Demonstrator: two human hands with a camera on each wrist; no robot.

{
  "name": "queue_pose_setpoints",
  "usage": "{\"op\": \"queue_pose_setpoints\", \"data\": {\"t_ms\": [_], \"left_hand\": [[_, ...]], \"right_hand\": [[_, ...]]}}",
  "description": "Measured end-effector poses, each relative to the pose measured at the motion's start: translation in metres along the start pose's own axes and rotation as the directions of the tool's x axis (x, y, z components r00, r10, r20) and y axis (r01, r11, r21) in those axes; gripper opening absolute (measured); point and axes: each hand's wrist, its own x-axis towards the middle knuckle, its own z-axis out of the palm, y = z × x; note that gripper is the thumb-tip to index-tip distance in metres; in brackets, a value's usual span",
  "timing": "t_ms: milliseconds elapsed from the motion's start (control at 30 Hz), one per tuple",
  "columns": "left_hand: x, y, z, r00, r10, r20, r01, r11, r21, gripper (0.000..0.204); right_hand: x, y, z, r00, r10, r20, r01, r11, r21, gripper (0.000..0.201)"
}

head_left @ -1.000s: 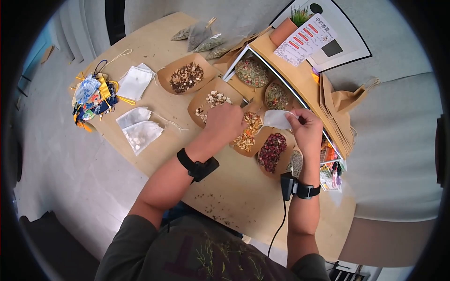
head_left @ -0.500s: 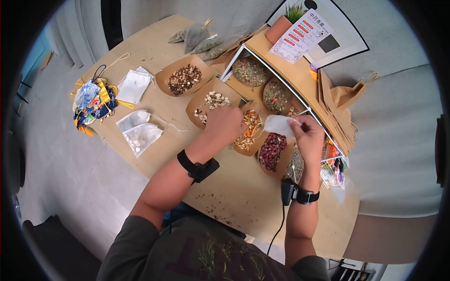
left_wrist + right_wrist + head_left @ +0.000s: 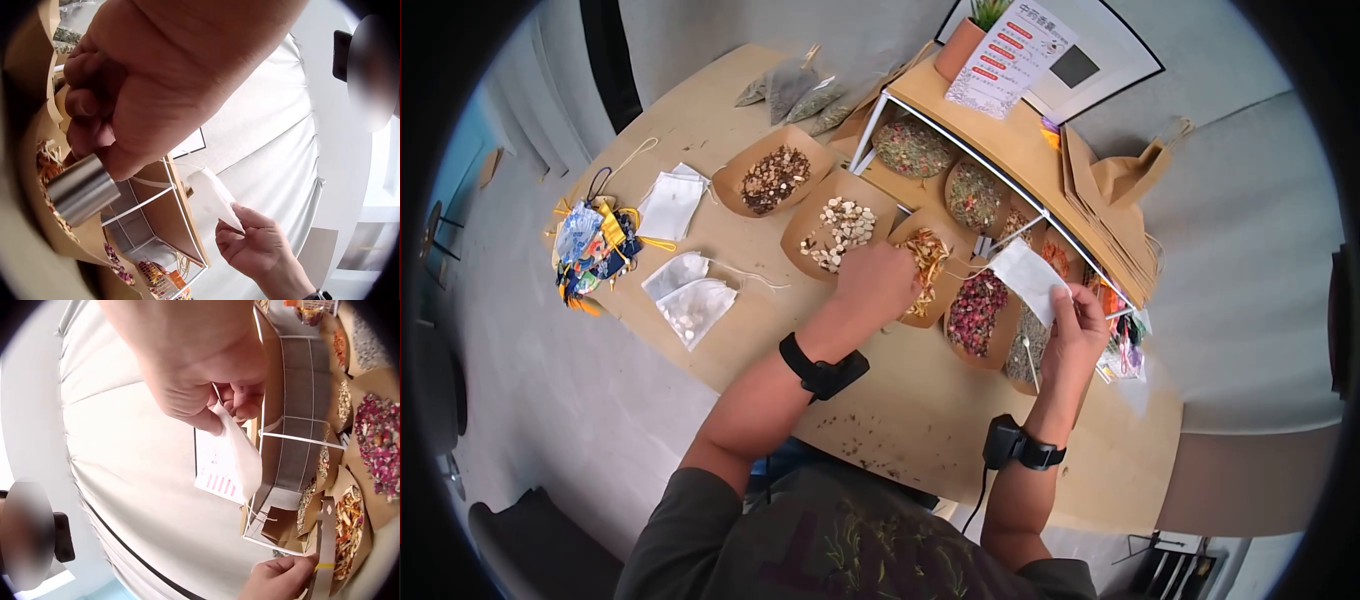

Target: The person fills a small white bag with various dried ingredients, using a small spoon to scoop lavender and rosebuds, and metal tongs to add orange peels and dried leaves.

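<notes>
Both hands are grasping things above the bench (image 3: pixel 940 390).
The left hand (image 3: pixel 878 283) is gripping a metal tool (image 3: pixel 84 190) over a paper tray (image 3: pixel 367 539); to its right, the right hand (image 3: pixel 1075 345) is pinching a white pouch (image 3: pixel 1027 280). Grey floor (image 3: pixel 625 400) is showing left of both, pale drapery (image 3: pixel 1245 220) hanging rightward.

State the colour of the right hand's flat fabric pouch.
The pouch is white, clearest in the head view.

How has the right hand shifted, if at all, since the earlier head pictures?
Yes: in the head view, the right hand has moved rightward and downward, judged against the tray of dark red flowers.
</notes>
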Motion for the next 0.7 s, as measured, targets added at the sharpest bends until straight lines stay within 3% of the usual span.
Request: {"op": "queue_pose_setpoints", "data": {"t_ms": [67, 200, 300, 400, 467, 500, 533, 567, 633, 667, 700], "left_hand": [[0.002, 0.004, -0.003, 0.994, -0.03, 0.105, 0.029, 1.0, 0.01, 0.026], [0.003, -0.001, 0.011, 0.997, -0.018, 0.08, 0.013, 0.998, 0.057, 0.027], [0.007, -0.002, 0.012, 0.994, -0.049, 0.096, 0.039, 0.994, 0.1, 0.029], [0.006, 0.004, -0.002, 0.994, -0.047, 0.101, 0.042, 0.998, 0.044, 0.033], [0.001, 0.014, -0.017, 1.0, 0.03, 0.004, -0.029, 0.986, -0.165, 0.036], [-0.001, 0.021, -0.027, 0.999, 0.042, 0.005, -0.041, 0.988, -0.152, 0.036], [-0.004, 0.03, -0.037, 0.969, 0.115, 0.216, -0.017, 0.912, -0.41, 0.034], [-0.01, 0.038, -0.04, 0.892, 0.229, 0.39, 0.075, 0.776, -0.627, 0.034], [-0.023, 0.047, -0.019, 0.827, 0.394, 0.4, 0.191, 0.473, -0.86, 0.031], [-0.029, 0.056, -0.019, 0.843, 0.362, 0.399, 0.197, 0.483, -0.853, 0.031], [-0.035, 0.064, -0.024, 0.844, 0.395, 0.363, 0.281, 0.252, -0.926, 0.03]], "right_hand": [[-0.016, 0.005, -0.008, 0.999, 0.012, -0.043, -0.004, 0.986, 0.168, 0.013], [-0.059, 0.011, -0.01, 0.999, 0.039, -0.032, -0.029, 0.963, 0.268, 0.017], [-0.082, 0.024, -0.011, 0.998, -0.039, -0.05, 0.052, 0.956, 0.287, 0.023], [-0.099, 0.022, -0.011, 0.99, -0.129, -0.063, 0.141, 0.953, 0.268, 0.027], [-0.106, 0.021, -0.01, 0.983, -0.16, -0.087, 0.178, 0.946, 0.27, 0.028], [-0.107, 0.017, -0.008, 0.977, -0.196, -0.088, 0.213, 0.941, 0.264, 0.03], [-0.111, 0.013, -0.005, 0.976, -0.195, -0.097, 0.215, 0.938, 0.274, 0.03], [-0.116, 0.003, 0.002, 0.975, -0.204, -0.084, 0.219, 0.936, 0.275, 0.029], [-0.125, -0.007, 0.006, 0.977, -0.207, -0.053, 0.214, 0.931, 0.297, 0.028], [-0.13, -0.007, 0.004, 0.978, -0.21, 0.005, 0.205, 0.96, 0.193, 0.029], [-0.136, -0.007, 0.005, 0.975, -0.208, 0.072, 0.201, 0.975, 0.097, 0.03]]}}
